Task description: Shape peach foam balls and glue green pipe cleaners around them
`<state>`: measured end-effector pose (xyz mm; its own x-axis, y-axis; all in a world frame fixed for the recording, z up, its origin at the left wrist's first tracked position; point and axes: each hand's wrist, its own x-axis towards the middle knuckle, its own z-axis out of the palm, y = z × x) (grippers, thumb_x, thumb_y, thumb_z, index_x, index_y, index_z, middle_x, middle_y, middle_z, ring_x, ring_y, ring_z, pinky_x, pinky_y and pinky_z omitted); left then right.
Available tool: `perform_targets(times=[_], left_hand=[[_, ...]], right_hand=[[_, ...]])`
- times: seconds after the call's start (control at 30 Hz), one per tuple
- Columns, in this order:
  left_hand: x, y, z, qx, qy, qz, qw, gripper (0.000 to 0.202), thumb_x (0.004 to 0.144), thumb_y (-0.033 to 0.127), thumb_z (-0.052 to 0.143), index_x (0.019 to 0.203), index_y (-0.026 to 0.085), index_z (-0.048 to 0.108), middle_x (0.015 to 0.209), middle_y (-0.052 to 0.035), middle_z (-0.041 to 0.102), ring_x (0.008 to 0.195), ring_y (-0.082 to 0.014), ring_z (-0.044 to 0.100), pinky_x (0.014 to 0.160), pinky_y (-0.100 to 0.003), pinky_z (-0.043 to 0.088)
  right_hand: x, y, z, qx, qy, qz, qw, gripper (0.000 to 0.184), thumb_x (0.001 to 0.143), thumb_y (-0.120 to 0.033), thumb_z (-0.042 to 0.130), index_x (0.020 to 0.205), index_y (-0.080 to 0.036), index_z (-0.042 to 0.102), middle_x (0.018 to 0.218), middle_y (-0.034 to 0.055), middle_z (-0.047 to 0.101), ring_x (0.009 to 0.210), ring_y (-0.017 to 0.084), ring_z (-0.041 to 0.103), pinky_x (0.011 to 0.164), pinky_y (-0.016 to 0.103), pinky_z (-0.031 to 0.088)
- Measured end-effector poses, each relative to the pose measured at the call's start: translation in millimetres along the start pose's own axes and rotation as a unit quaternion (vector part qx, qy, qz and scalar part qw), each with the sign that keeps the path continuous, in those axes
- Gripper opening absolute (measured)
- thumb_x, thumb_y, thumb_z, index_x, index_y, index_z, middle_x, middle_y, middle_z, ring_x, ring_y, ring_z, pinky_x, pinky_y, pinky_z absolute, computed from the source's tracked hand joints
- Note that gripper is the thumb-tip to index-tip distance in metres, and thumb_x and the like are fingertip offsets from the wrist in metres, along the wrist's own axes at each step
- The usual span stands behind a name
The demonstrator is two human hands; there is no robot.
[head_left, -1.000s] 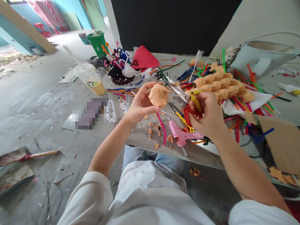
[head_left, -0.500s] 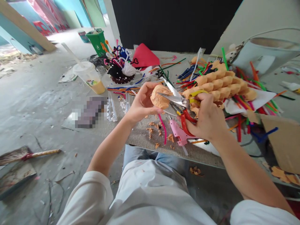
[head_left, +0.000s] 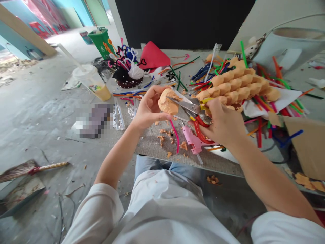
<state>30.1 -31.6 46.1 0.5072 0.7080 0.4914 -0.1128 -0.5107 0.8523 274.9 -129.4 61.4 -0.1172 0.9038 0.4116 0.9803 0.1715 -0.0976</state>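
Note:
My left hand [head_left: 149,108] is closed around a rough, peach-coloured lump [head_left: 168,105], with the thumb underneath and fingers behind it. In my right hand [head_left: 222,123] is a pair of scissors [head_left: 191,106] with red and yellow handles. Their blades are spread; the upper one lies across the face of the lump, and the lower one passes near its bottom edge. Just behind my right hand lies a peach, egg-tray-like bumpy sheet [head_left: 236,86]. A pink glue gun [head_left: 193,140] rests on the table below the scissors, near a magenta pipe cleaner [head_left: 175,137] and peach scraps [head_left: 161,139].
A lidded cup with straw [head_left: 92,83] stands at the left, near a blurred-out dark object [head_left: 93,120]. Behind are a dark pot of twisted pipe cleaners [head_left: 129,79] and a red sheet [head_left: 154,56]. Loose pipe cleaners and a pale watering can [head_left: 291,51] are at right.
The view has shifted slightly. The lump, in my left hand, is a little farther left, and the scissors have moved along with it, still spread across it.

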Motion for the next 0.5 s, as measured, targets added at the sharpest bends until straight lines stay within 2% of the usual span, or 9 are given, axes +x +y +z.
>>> perform_targets(times=[0.1,0.2,0.33,0.43,0.5], left_hand=[[3.8,-8.9,-1.3,-0.046,0.004,0.051,0.998,0.079,0.058,0.070,0.091,0.115,0.031,0.053,0.116,-0.0013,0.066,0.104,-0.0225,0.074,0.086,-0.038,0.065],[7.1,-17.2,-2.8,-0.063,-0.002,0.093,0.994,0.080,0.055,0.062,0.096,0.116,0.031,0.056,0.116,-0.0004,0.068,0.102,-0.0201,0.075,0.086,-0.034,0.065],[7.9,-19.4,-4.0,-0.033,0.004,0.106,0.994,0.085,0.054,0.068,0.094,0.121,0.033,0.054,0.122,-0.0018,0.067,0.113,-0.0234,0.074,0.094,-0.037,0.064],[7.6,-16.1,-2.4,-0.015,0.007,0.100,0.995,0.081,0.060,0.069,0.091,0.121,0.033,0.051,0.122,-0.0019,0.065,0.116,-0.0247,0.072,0.094,-0.039,0.063],[7.6,-13.4,-0.4,-0.007,0.012,0.089,0.996,0.078,0.064,0.070,0.088,0.120,0.033,0.049,0.123,-0.0025,0.062,0.117,-0.0253,0.071,0.095,-0.041,0.063]], right_hand=[[-0.2,-0.3,-0.6,-0.013,0.027,-0.017,0.999,0.055,0.084,-0.076,0.057,0.099,-0.023,0.050,0.080,0.0101,0.067,0.077,0.031,0.066,0.055,0.032,0.031],[-0.4,-0.8,-2.0,-0.035,0.041,-0.023,0.998,0.051,0.087,-0.072,0.056,0.096,-0.022,0.051,0.079,0.0092,0.069,0.072,0.028,0.064,0.056,0.030,0.024],[0.2,0.8,-4.0,-0.046,0.043,-0.010,0.998,0.045,0.087,-0.068,0.058,0.089,-0.023,0.049,0.075,0.0067,0.068,0.066,0.023,0.061,0.057,0.029,0.020],[0.6,2.1,-4.2,-0.012,0.065,-0.015,0.998,0.049,0.085,-0.073,0.054,0.088,-0.024,0.047,0.072,0.0053,0.066,0.065,0.024,0.062,0.056,0.029,0.023],[0.2,1.2,-3.8,0.015,0.077,-0.016,0.997,0.053,0.086,-0.076,0.049,0.095,-0.024,0.048,0.076,0.0067,0.068,0.068,0.025,0.065,0.055,0.030,0.027]])
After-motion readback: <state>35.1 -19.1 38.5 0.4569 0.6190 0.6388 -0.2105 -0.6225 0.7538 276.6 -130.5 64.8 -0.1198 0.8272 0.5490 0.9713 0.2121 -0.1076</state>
